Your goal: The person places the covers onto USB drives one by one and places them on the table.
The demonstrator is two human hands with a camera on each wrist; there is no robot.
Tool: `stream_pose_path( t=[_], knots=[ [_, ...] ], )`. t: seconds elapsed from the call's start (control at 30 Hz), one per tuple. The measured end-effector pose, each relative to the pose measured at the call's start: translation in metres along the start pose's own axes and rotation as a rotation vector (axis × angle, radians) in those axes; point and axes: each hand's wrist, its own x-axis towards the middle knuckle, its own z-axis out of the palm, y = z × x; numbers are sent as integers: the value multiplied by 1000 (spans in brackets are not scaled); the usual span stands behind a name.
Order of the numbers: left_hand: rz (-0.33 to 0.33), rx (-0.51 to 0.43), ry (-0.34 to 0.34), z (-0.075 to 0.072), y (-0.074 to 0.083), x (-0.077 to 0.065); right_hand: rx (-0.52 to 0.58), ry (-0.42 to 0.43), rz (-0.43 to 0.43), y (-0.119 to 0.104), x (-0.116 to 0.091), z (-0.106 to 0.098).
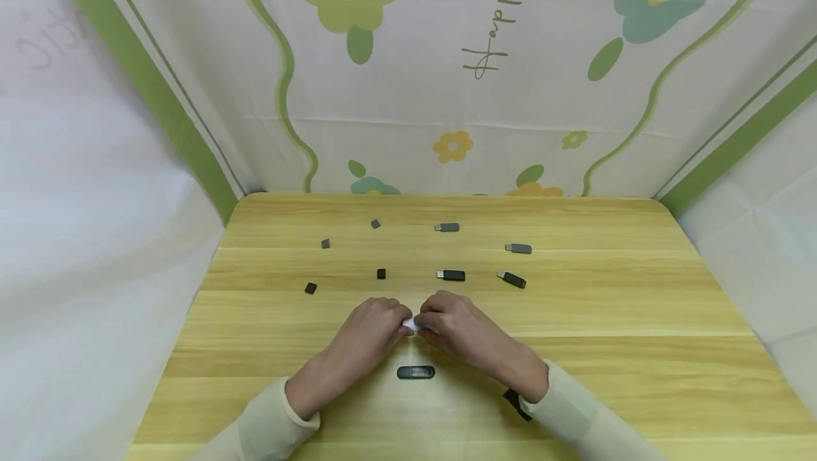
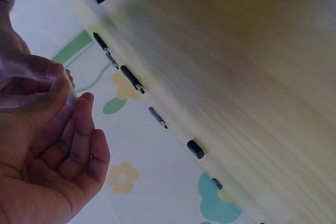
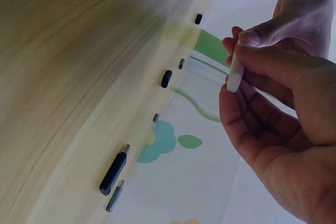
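Note:
Over the near middle of the table, my left hand (image 1: 375,328) and right hand (image 1: 458,328) meet at a small white USB stick (image 1: 410,323). Thumb and fingers of each hand pinch one end of it. Its slim, rounded white body (image 3: 236,73) shows in the right wrist view, while the fingers hide the rest. In the left wrist view only a pale sliver appears past the left fingertips (image 2: 56,72). Just below the hands lies a dark USB stick (image 1: 415,372) with its cap on.
Farther back lie black USB sticks (image 1: 453,276) and grey ones (image 1: 449,228), with bare metal plugs pointing left. Left of them are loose black caps (image 1: 381,274) and grey caps (image 1: 325,243). A flower-printed cloth (image 1: 396,92) hangs behind the wooden table (image 1: 638,376).

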Motion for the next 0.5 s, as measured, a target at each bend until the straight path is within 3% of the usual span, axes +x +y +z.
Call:
stream_pose_path(
  t=[0.3,0.5],
  knots=[
    [-10,25,8,0,1,-1,20,-5,11,1,2,0],
    [-58,-4,-19,0,-1,0,33,-18,37,1,2,3]
  ],
)
